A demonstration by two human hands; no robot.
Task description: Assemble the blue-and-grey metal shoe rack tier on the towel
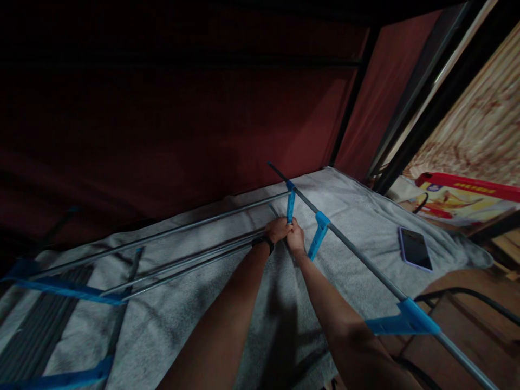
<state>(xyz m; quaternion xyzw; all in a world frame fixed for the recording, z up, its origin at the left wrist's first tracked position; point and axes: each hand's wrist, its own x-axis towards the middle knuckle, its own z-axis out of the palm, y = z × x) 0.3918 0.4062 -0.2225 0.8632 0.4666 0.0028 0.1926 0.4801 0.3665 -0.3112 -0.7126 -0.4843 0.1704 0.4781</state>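
A frame of grey metal tubes and blue plastic brackets lies over a grey blanket point(211, 303). My left hand point(278, 229), with a dark band on the wrist, is closed at the right ends of two thin tubes point(195, 259). Pressed against it, my right hand point(296, 237) grips the lower end of a blue bracket point(291, 206). That bracket hangs from a long tube point(361, 254) running diagonally on the right. Another blue bracket point(318, 236) sits just right of my right hand. My fingers cover the joint between tubes and bracket.
At left, a long blue bracket point(73, 288) joins the tubes' other ends, near a bundle of loose tubes point(40, 325). A phone point(415, 249) lies on the blanket at right. Beyond are a red and yellow box point(467, 195) and a chair point(459, 336). A dark red panel point(182, 130) stands behind.
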